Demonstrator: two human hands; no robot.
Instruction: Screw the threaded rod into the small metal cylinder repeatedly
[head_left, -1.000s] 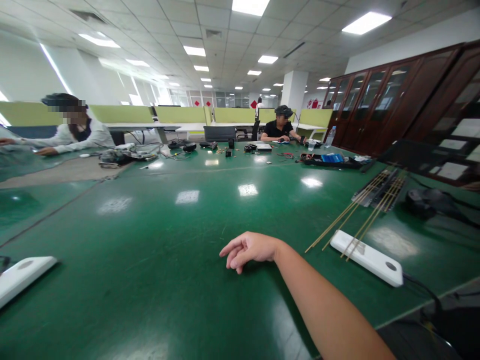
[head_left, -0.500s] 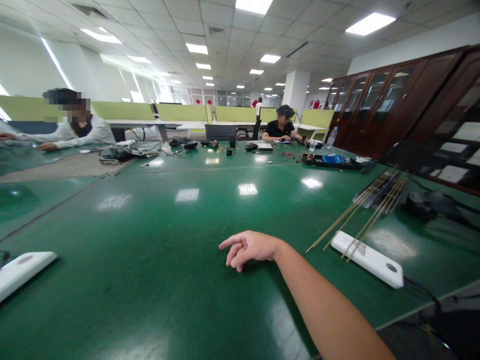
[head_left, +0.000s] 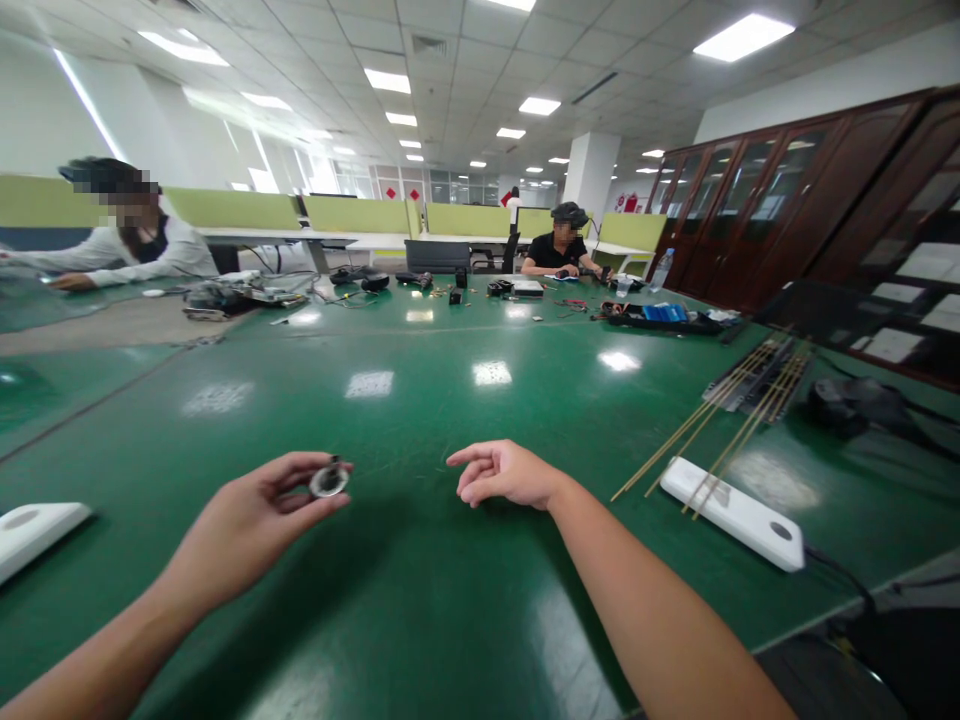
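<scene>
Holding a small round metal part (head_left: pixel 329 481) between thumb and fingertips, your left hand (head_left: pixel 251 520) pinches it lightly above the green table (head_left: pixel 420 600), with the palm turned up and the other fingers loosely curled. Your right hand (head_left: pixel 504 473) hovers just beside it, half open, fingers relaxed and holding nothing.

The grip looks shallow: only the fingertips touch the part, so a small twist of your wrist could let it slip. On this smooth, glossy table it would likely roll, and it is small enough to be hard to find again.

To your right, thin wooden sticks (head_left: pixel 720 425) lie across a white power strip (head_left: pixel 731 512) whose cable runs off the near table edge. A sweep of your right forearm outward could scatter them or catch the cable.

You have wide bare room straight ahead and between your hands. A second white block (head_left: pixel 34 530) sits at the far left, well apart from your left hand. Other people and their clutter sit at the far side, well out of reach. The near edge lies close under your right elbow.
</scene>
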